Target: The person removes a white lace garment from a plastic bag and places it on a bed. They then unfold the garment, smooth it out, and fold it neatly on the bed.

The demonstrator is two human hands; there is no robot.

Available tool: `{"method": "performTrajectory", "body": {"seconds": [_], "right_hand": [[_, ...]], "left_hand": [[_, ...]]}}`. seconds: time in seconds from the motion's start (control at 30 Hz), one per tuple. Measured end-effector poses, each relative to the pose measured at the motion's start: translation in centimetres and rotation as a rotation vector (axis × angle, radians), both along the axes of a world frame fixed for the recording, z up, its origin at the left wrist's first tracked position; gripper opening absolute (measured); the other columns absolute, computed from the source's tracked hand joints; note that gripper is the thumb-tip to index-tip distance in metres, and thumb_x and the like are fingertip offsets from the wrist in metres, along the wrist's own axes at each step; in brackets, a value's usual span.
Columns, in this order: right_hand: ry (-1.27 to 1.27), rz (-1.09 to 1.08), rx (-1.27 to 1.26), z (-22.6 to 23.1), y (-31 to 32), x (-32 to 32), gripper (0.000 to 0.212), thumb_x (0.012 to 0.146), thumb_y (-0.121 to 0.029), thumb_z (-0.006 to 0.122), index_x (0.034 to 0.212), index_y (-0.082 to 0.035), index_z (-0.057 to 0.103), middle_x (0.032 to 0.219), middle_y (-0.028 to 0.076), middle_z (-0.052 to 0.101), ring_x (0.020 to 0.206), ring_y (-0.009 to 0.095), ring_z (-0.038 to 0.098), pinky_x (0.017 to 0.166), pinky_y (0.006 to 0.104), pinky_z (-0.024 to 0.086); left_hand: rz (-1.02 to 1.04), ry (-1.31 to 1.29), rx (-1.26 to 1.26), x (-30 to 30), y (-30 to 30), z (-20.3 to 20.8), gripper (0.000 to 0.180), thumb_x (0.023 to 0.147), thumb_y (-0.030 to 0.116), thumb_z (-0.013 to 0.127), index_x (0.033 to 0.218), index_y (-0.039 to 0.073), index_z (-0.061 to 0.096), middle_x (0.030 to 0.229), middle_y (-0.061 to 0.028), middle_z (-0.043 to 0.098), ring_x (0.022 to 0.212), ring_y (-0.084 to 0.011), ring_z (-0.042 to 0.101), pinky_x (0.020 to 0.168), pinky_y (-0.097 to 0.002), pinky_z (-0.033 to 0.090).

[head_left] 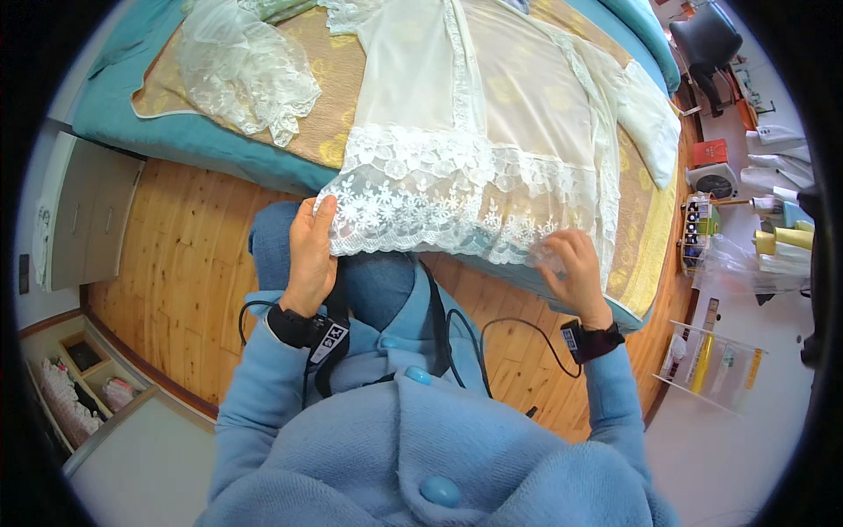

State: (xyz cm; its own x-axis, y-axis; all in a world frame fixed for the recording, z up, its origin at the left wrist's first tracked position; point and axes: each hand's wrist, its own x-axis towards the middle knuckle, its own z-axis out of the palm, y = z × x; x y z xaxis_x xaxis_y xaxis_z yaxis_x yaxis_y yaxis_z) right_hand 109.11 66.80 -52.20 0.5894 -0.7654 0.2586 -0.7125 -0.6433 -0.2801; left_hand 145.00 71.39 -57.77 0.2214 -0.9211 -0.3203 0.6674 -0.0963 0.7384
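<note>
Head view: my left hand (309, 259) pinches the white lace hem (408, 215). My right hand (577, 274), nearly closed, pinches it too.

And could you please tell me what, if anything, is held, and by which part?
A sheer white garment: the left grip holds its lace hem at the left corner; the right grip appears to pinch the hem farther right.

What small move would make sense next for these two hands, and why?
Probably, the right hand should ease the floral lace hem gently rightward: the lace looks slightly gathered beside it, while the left hand pinches the hem's left end, which could anchor the sheer white garment spread on the bed cover.
</note>
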Motion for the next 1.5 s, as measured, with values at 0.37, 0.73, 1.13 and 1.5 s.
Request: {"method": "performTrajectory", "body": {"seconds": [0.37,0.73,1.13,1.5], "right_hand": [[0.161,0.163,-0.18,1.1,0.3,-5.3,0.017,0.061,0.004,0.057,0.072,-0.007,0.051,0.078,0.006,0.052,0.069,0.025,0.05,0.064,0.0361,0.041],[0.089,-0.508,-0.311,-0.8,-1.4,-7.1,0.035,0.078,-0.022,0.071,0.103,-0.001,0.058,0.086,0.012,0.058,0.075,0.026,0.056,0.067,0.0343,0.045],[0.367,-0.846,-0.133,3.8,-3.3,-12.1,0.028,0.077,-0.008,0.063,0.104,0.0,0.057,0.085,0.019,0.062,0.072,0.035,0.061,0.066,0.0418,0.049],[-0.858,-0.47,1.12,-0.3,-4.2,9.1,0.034,0.085,-0.018,0.067,0.109,0.004,0.056,0.088,0.007,0.064,0.059,0.006,0.054,0.042,0.018,0.034]], "left_hand": [[0.158,-0.102,0.012,-0.6,0.3,-1.6,0.028,0.097,0.019,0.053,0.111,-0.004,0.047,0.103,-0.0114,0.06,0.089,-0.013,0.061,0.079,-0.0268,0.051],[0.101,-0.099,0.034,0.0,0.3,-2.1,0.027,0.097,0.02,0.052,0.111,-0.002,0.048,0.105,-0.0106,0.06,0.093,-0.0138,0.06,0.081,-0.0276,0.05],[0.145,-0.09,0.055,-0.6,0.4,-2.0,0.026,0.096,0.017,0.054,0.11,-0.004,0.046,0.101,-0.0108,0.06,0.086,-0.0119,0.06,0.075,-0.0259,0.051],[0.151,-0.14,0.061,-0.7,1.0,-1.5,0.026,0.097,0.019,0.053,0.11,-0.002,0.048,0.103,-0.0099,0.061,0.09,-0.0122,0.06,0.079,-0.0268,0.05]]}}
